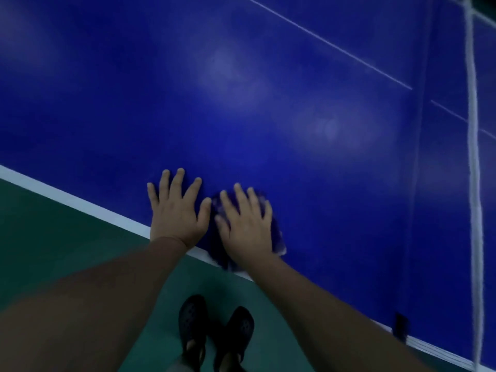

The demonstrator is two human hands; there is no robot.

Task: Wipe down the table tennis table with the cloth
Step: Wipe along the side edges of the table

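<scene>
The blue table tennis table (268,103) fills most of the view, with a white line along its near edge. My left hand (178,210) lies flat on the table by that edge, fingers spread, holding nothing. My right hand (245,224) presses flat on a blue-and-white cloth (277,238), which shows blurred around and under the palm, right at the table's edge. The two hands are almost touching side by side.
The net (473,157) with its white top band runs across the table at the right, and a dark clamp (400,325) holds it at the near edge. A thin white centre line (327,42) crosses the far surface. Below lie green floor (53,237) and my dark shoes (214,331).
</scene>
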